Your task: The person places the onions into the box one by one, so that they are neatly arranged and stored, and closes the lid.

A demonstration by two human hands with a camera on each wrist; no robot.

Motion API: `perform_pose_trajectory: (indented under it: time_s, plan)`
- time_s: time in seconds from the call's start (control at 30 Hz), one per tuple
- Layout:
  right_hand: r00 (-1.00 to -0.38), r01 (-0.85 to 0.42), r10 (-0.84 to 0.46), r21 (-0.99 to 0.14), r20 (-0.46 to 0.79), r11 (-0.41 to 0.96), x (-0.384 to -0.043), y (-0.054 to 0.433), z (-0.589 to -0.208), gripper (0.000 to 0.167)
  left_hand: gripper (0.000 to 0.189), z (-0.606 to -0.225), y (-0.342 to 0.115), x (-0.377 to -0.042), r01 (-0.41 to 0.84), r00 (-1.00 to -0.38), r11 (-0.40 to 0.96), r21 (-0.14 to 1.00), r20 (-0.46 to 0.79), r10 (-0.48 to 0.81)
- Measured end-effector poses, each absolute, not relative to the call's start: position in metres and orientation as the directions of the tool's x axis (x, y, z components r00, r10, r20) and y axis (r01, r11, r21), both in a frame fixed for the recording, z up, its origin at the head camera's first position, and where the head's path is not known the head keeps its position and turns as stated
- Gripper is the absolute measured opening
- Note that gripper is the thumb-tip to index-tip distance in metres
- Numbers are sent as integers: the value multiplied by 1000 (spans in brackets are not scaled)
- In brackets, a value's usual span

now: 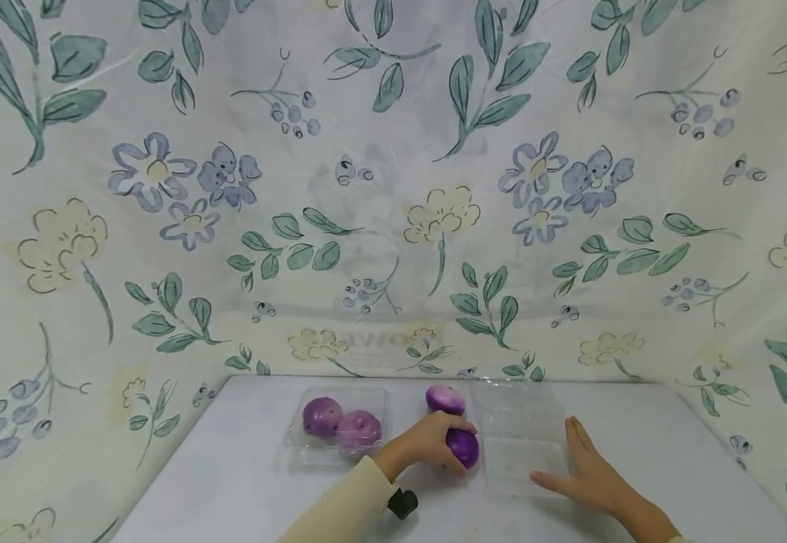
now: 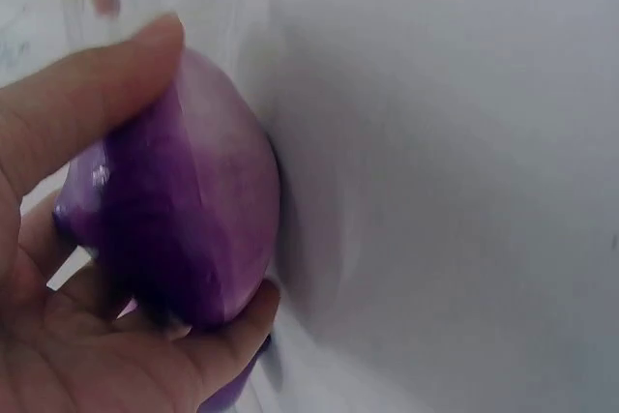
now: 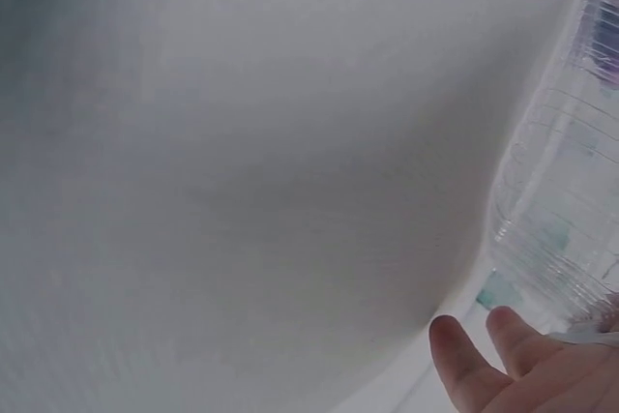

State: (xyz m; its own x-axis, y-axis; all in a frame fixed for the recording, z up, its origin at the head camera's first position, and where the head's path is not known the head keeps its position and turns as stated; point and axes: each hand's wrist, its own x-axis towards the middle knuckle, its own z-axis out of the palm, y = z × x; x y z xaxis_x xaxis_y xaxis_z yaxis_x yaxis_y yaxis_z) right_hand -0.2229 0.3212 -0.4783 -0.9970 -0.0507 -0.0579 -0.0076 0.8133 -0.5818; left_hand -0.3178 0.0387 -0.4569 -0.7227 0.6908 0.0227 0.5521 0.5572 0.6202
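My left hand [image 1: 430,443] grips a shiny purple onion [image 1: 462,449] at the left edge of an open clear plastic box [image 1: 527,466]. In the left wrist view, thumb and fingers curl around the onion [image 2: 198,191], which is low over the white table. Behind that hand lies a second purple onion [image 1: 445,400], partly visible past the fingers in the left wrist view. My right hand [image 1: 590,475] is at the box's right side, thumb spread and fingers straight. The right wrist view shows some of its fingers [image 3: 464,365] beside the clear plastic; contact is hard to tell.
Another clear plastic box [image 1: 298,450] stands on the left with two round purple-pink things [image 1: 359,430] inside. A small dark object [image 1: 403,503] shows beside the left sleeve. Behind the white table [image 1: 230,452] hangs a flowered cloth [image 1: 393,302].
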Motion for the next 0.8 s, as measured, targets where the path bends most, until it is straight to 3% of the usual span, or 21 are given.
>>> perform_pose_trajectory:
  time_s: [0.3, 0.8]
  plan:
    - [-997, 3, -39, -585, -59, 811, -221, 323, -476, 125, 63, -458, 43, -316, 517, -747, 574, 635, 7, 665]
    - [-993, 24, -47, -592, -104, 806, -224, 322, -475, 125, 59, -456, 37, -311, 540, -791, 590, 600, 123, 599]
